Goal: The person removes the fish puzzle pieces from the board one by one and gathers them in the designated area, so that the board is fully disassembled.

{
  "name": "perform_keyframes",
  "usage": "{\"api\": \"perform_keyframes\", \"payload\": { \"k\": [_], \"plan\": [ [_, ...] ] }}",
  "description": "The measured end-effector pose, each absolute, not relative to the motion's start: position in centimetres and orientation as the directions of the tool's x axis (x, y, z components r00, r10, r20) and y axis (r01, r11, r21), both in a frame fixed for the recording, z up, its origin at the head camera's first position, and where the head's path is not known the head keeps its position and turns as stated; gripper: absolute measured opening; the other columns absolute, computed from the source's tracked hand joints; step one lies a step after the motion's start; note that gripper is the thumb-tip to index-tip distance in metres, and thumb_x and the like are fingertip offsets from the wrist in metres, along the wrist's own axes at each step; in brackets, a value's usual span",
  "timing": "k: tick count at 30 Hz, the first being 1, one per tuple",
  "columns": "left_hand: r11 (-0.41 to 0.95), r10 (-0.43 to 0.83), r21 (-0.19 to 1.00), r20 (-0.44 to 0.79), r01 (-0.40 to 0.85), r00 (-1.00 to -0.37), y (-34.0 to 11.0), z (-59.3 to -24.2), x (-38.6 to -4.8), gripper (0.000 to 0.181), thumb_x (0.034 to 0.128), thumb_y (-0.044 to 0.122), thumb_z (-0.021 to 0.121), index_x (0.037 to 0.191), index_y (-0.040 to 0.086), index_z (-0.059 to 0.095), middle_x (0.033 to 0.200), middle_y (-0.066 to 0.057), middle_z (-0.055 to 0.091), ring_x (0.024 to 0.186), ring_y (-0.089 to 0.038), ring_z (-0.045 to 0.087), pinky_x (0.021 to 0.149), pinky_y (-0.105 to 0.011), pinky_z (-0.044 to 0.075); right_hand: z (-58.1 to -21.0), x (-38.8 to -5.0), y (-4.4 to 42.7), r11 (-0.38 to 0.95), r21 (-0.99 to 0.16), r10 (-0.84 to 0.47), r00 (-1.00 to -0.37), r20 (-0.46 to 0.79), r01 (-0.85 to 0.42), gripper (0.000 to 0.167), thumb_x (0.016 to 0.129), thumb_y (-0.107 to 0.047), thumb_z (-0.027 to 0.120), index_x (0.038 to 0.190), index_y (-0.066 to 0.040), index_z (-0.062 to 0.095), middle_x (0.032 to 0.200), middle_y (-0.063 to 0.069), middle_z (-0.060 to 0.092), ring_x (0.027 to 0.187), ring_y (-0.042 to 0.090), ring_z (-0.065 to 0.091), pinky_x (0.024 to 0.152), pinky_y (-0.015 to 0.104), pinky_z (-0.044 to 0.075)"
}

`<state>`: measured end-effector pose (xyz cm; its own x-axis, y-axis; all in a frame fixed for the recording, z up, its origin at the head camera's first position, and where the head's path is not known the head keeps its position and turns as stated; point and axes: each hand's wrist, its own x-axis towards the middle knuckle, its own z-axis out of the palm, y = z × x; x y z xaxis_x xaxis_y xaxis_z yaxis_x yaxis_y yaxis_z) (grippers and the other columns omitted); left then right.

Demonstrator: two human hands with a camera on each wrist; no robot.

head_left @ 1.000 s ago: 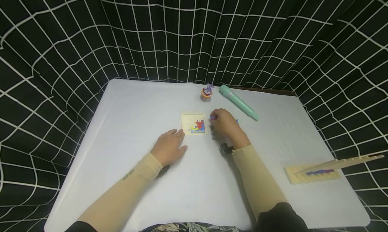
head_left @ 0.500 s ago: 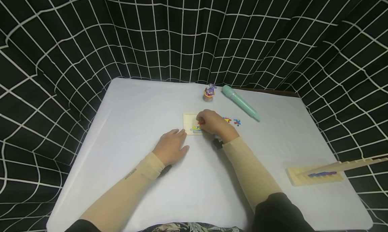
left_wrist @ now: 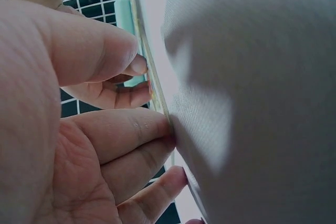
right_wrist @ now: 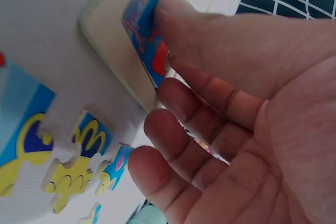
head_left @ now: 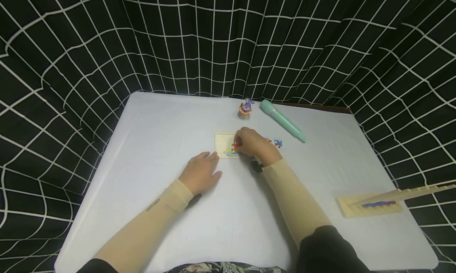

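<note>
A small wooden jigsaw tray [head_left: 221,139] lies flat on the white table, with coloured pieces [head_left: 230,151] in its lower right part. My left hand [head_left: 199,172] rests beside it, fingers extended; in the left wrist view its fingertips [left_wrist: 163,124] touch the tray's edge. Over the tray's right side, my right hand [head_left: 251,142] has its thumb and fingers curled at a puzzle piece [right_wrist: 142,24], seen under the thumb in the right wrist view. The hand hides part of that piece. Loose puzzle pieces [head_left: 278,142] lie to the right, partly covered by this hand.
Behind the tray stands a small purple figurine [head_left: 245,107] on a round base. A mint-green microphone-shaped stick [head_left: 283,121] lies at the back right. At the right front is a wooden rack [head_left: 370,205]. A black curtain [head_left: 199,39] with white grid lines surrounds the table.
My right hand has moved left from the loose pieces, carrying a puzzle piece to the tray. In the last half second it has shifted only slightly. The left hand has stayed by the tray.
</note>
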<state>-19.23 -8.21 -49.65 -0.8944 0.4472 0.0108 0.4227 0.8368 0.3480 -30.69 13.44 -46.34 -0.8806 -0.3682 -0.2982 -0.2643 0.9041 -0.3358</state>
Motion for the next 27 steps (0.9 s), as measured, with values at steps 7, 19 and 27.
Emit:
{"api": "perform_keyframes", "payload": {
  "k": [7, 19, 27],
  "plan": [
    [0.833, 0.459, 0.347, -0.001, 0.43, -0.888, -8.1, -49.8, -19.4, 0.059, 0.1074, 0.037, 0.065, 0.151, -0.003, 0.061, 0.16, -0.017, 0.059, 0.151, -0.041, 0.054, 0.124, -0.056, 0.047, -46.5, -30.4, 14.1, 0.884, -0.428, -0.333, -0.896, -0.295, -0.187, 0.017, 0.099, -0.012, 0.081, 0.109, -0.012, 0.067, 0.112, 0.008, 0.07, 0.104, 0.027, 0.063, 0.092, 0.041, 0.058],
    [0.84, 0.45, 0.352, -0.022, 0.414, -0.893, -8.1, -49.9, -19.3, 0.059, 0.1077, 0.036, 0.064, 0.152, -0.003, 0.06, 0.162, -0.016, 0.058, 0.152, -0.041, 0.052, 0.126, -0.057, 0.045, -44.0, -28.8, 17.3, 0.837, -0.517, -0.278, -0.954, -0.116, -0.181, 0.011, 0.11, -0.011, 0.064, 0.119, -0.009, 0.069, 0.117, 0.011, 0.073, 0.107, 0.03, 0.066, 0.096, 0.048, 0.06],
    [0.838, 0.449, 0.351, -0.008, 0.418, -0.893, -8.3, -49.8, -19.3, 0.059, 0.1081, 0.036, 0.064, 0.152, -0.002, 0.06, 0.162, -0.016, 0.058, 0.152, -0.04, 0.053, 0.125, -0.058, 0.046, -43.9, -27.4, 23.3, 0.873, -0.487, -0.115, -0.976, -0.188, -0.009, 0.018, 0.112, -0.009, 0.058, 0.125, -0.004, 0.07, 0.119, 0.017, 0.072, 0.105, 0.033, 0.063, 0.095, 0.049, 0.058]
  ]
}}
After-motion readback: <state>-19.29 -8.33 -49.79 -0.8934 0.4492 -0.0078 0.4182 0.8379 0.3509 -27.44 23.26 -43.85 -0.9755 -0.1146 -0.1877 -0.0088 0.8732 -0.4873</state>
